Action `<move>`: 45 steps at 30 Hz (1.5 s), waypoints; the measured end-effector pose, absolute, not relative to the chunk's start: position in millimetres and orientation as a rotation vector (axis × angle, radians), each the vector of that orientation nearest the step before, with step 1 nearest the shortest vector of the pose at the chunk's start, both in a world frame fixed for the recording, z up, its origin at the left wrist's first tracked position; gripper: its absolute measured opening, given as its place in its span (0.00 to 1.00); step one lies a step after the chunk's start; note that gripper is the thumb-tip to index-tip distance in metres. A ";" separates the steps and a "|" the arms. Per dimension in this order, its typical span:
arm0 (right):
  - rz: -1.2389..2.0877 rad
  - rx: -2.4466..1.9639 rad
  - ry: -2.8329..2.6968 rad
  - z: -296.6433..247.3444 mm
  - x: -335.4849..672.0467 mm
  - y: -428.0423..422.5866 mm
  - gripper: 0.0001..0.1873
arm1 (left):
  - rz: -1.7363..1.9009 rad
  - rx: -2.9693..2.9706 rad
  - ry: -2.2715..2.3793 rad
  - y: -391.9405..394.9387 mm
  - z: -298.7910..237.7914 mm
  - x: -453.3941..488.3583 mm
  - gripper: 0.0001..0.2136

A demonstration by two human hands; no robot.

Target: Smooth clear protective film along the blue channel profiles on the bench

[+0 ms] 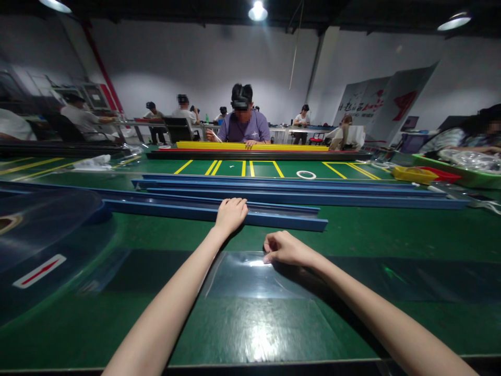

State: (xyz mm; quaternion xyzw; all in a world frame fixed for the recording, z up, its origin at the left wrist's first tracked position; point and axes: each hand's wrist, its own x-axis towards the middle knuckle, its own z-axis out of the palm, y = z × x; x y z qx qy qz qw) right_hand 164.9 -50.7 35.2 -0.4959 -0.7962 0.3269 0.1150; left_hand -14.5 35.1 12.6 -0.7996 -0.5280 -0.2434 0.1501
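Observation:
My left hand [231,215] lies over a long blue channel strip [285,218], its fingers curled over the far edge. Below it, a wide band of clear plastic film [242,279] stretches across the green table. At the film's far edge is my right hand [289,249], fingers bent in and thumb against the film in a pinch; the exact hold is partly hidden. On the left sits a large roll of clear film [70,219] with a white label bearing a red arrow [39,271].
More blue channel strips [297,196] lie just beyond, then a white ring [306,175]. Across the table, a person [245,125] works at a yellow strip [282,147] behind dark strips. A green tray [481,180] and yellow bin [415,175] stand at right. The table's front edge [250,364] is near me.

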 end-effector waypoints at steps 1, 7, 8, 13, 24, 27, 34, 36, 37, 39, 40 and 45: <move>0.974 -1.454 -2.315 35.2 165.0 -50.4 0.09 | -0.689 -2.325 -1.549 34.9 15.5 -14.8 0.16; 1.078 -1.424 -2.239 35.4 165.6 -48.9 0.08 | -0.787 -2.521 -1.678 32.1 43.3 -13.4 0.15; 1.097 -1.419 -2.230 36.0 165.5 -49.1 0.07 | -0.833 -2.533 -1.667 30.9 49.2 -12.4 0.15; 1.110 -1.406 -2.222 38.1 165.9 -49.6 0.06 | -0.875 -2.730 -1.643 17.2 81.0 -8.0 0.16; 0.998 -1.376 -2.247 35.6 172.5 -43.6 0.07 | 0.179 -3.307 -1.668 -1.7 94.6 -3.2 0.15; 0.966 -1.354 -2.256 35.8 172.4 -43.2 0.06 | 0.281 -3.424 -1.724 1.8 87.1 -2.6 0.13; 0.955 -1.361 -2.227 33.0 174.5 -38.0 0.06 | 0.318 -3.615 -1.926 8.5 73.6 -5.2 0.18; 0.943 -1.383 -2.213 31.6 176.1 -36.0 0.07 | 0.338 -3.618 -1.997 10.6 70.7 -7.4 0.21; 0.940 -1.390 -2.208 31.2 177.1 -35.0 0.07 | 0.360 -3.614 -2.041 11.3 69.5 -8.6 0.22; 0.919 -1.399 -2.201 31.3 179.8 -32.7 0.07 | 0.431 -3.608 -2.133 12.0 67.3 -10.9 0.23; 0.894 -1.407 -2.194 31.9 181.6 -31.3 0.07 | 0.474 -3.604 -2.179 12.0 66.5 -11.9 0.23; 0.665 -1.470 -2.176 36.4 194.9 -21.9 0.07 | 0.529 -3.603 -2.312 12.5 63.7 -16.7 0.23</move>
